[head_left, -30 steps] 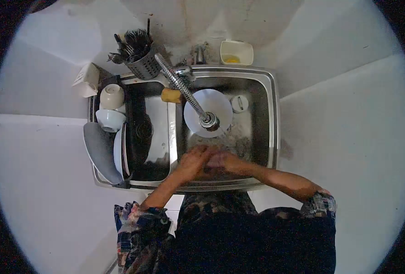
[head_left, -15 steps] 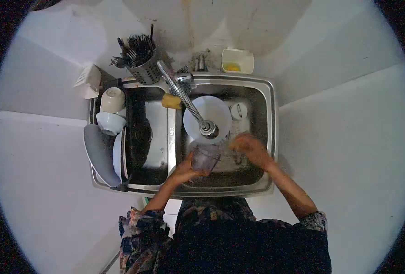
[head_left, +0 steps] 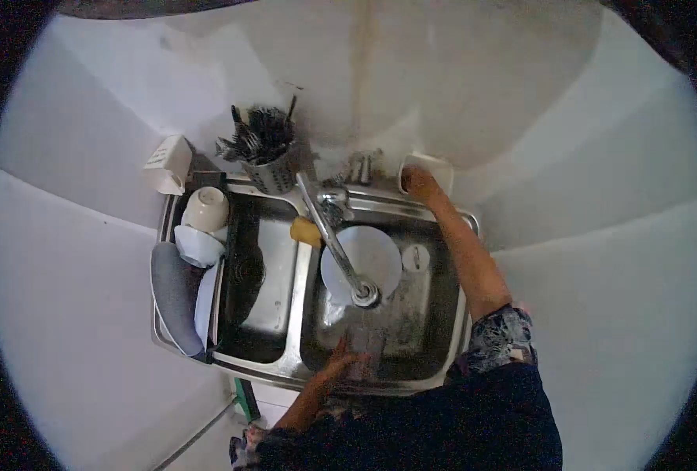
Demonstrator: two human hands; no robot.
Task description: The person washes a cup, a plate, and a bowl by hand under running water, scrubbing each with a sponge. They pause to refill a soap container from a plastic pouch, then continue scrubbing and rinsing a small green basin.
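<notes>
Low in the right-hand sink basin, my left hand (head_left: 336,369) is closed round a clear plastic container (head_left: 369,349), whose outline is faint. My right hand (head_left: 421,184) reaches over the sink's back edge into a small white tub (head_left: 442,171). Its fingers are hidden inside the tub, so their grip cannot be made out. Between the hands, a white plate (head_left: 364,255) lies in the basin under the flexible faucet (head_left: 329,235). A round white lid (head_left: 416,258) is to the right of the plate.
A yellow sponge (head_left: 306,231) rests on the divider between the basins. Left of it, a rack holds a cup (head_left: 207,208), a bowl (head_left: 199,246) and a grey plate (head_left: 174,298). Behind stand a cutlery holder (head_left: 271,173) full of forks and a white carton (head_left: 168,165).
My right hand has moved from above the basin up and back into the white tub. My left hand keeps the container low in the basin. The view has tilted, so the sink appears lower.
</notes>
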